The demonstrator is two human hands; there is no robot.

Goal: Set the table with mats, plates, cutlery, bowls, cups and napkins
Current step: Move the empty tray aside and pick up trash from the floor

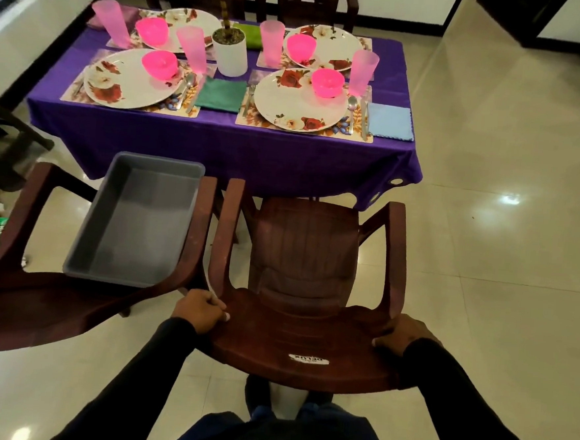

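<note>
Four places look fully set on the purple-clothed tabletop [218, 139]: each mat carries a floral plate [126, 83], a pink bowl [159, 63] and a cup [190, 48], with cutlery and napkins like the green one [220, 94] beside. The grey bin [137, 223] on the left chair sits emptied. Little seems left but the seating: left hand [201, 310] and right hand [400, 334] grip the brown chair [305, 272] on the glossy tiled floor.

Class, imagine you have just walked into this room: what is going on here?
A person grips the back of a brown plastic chair with the left hand and right hand, facing the table. The table looks set: four floral plates on mats, each with a pink bowl and a pink cup nearby, with napkins and cutlery. An empty grey tub sits on the neighbouring chair.
</note>
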